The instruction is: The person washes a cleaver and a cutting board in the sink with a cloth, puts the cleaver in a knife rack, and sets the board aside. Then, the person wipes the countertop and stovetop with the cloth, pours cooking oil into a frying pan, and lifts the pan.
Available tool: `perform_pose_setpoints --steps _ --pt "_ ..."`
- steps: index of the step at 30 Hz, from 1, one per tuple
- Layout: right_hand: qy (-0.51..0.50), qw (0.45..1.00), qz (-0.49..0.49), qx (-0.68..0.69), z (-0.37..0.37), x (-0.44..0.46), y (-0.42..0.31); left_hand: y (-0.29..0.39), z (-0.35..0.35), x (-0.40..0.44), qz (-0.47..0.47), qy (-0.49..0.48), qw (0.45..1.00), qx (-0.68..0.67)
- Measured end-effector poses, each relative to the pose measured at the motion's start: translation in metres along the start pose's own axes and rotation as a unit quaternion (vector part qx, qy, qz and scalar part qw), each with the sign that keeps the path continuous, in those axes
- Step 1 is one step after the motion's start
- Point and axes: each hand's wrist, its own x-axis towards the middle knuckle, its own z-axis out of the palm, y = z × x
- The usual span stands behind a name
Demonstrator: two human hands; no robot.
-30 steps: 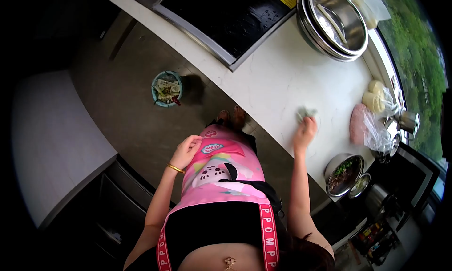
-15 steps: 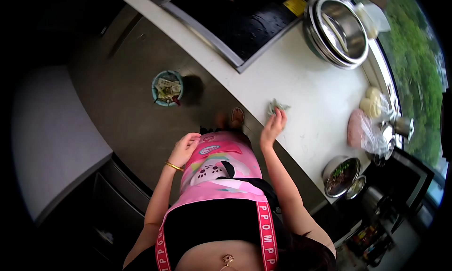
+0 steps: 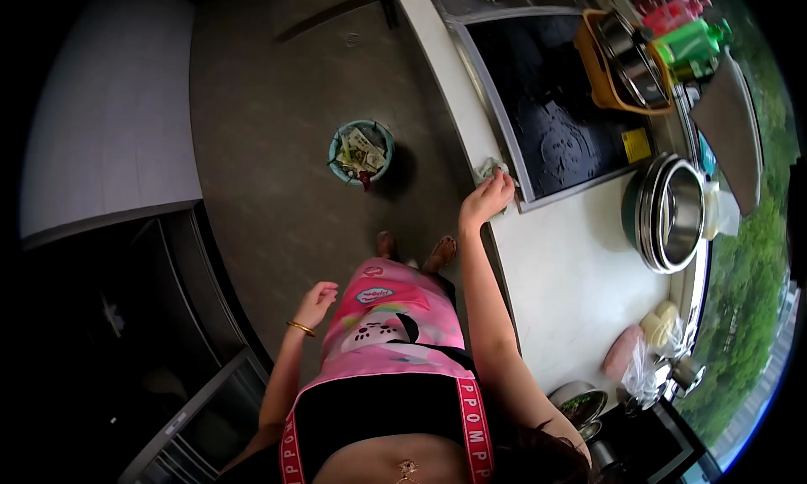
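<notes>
The right hand [image 3: 487,201] grasps one pale cloth [image 3: 490,169] on the table's front strip, beside the sink [image 3: 538,80].
Half a second ago the cloth was on the wide part of the table [image 3: 546,261], near its front edge; now it lies at the sink's front corner, pinched under bent fingers. The one left hand [image 3: 317,302], earlier against the apron [image 3: 395,316], is now just beside it, released, fingers loosely curled. One orange basket [image 3: 593,74] with metal pots at the sink's far edge has come into view. One stack of metal bowls [image 3: 647,215] stands toward the table's back edge, and one pink bundle [image 3: 623,353] lies farther along. One bin [image 3: 343,174] stands on the floor.
</notes>
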Motion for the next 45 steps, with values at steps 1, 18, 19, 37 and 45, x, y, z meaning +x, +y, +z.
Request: perform_pose_setpoints --steps 1,18,19,37,45 --pt "0.006 1.000 -0.022 -0.009 0.004 0.001 -0.001 -0.004 -0.002 0.001 0.018 -0.004 1.000 0.008" --pt "0.108 0.980 0.121 -0.119 0.204 0.043 -0.128 -0.056 -0.568 0.115 0.031 0.187 0.981 0.024" --pt "0.113 0.976 0.141 -0.123 0.205 0.047 -0.122 -0.062 -0.581 0.123 0.047 0.181 0.982 0.012" --pt "0.128 0.971 0.197 -0.037 0.555 0.253 -0.343 0.153 -0.812 0.443 -0.043 0.069 0.996 0.036" --pt "0.075 0.994 0.076 0.002 0.720 0.350 -0.476 0.377 -0.809 0.603 0.005 -0.019 0.997 0.075"
